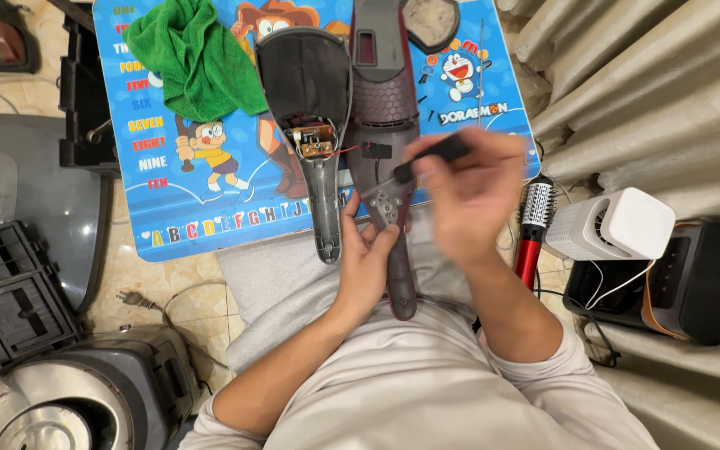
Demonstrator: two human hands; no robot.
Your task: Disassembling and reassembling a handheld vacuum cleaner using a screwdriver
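A disassembled paddle-shaped appliance lies on a small blue cartoon table [152, 208]. Its dark grey half shell [308, 92] shows a small circuit board [314, 142] with a red wire. Beside it lies the maroon half shell [385, 108], whose handle reaches toward my lap. My left hand [364, 258] grips the maroon handle and pinches a small grey button plate [385, 204] on it. My right hand [472, 196], blurred by motion, holds a black-handled tool [431, 157] whose tip points at that plate.
A green cloth [197, 58] lies on the table's left part. A red hair brush [533, 229], a white vented box [614, 225] and a black device [693, 283] sit on the right. Grey appliance parts [35, 250] and a plug [131, 297] lie on the tiled floor at left.
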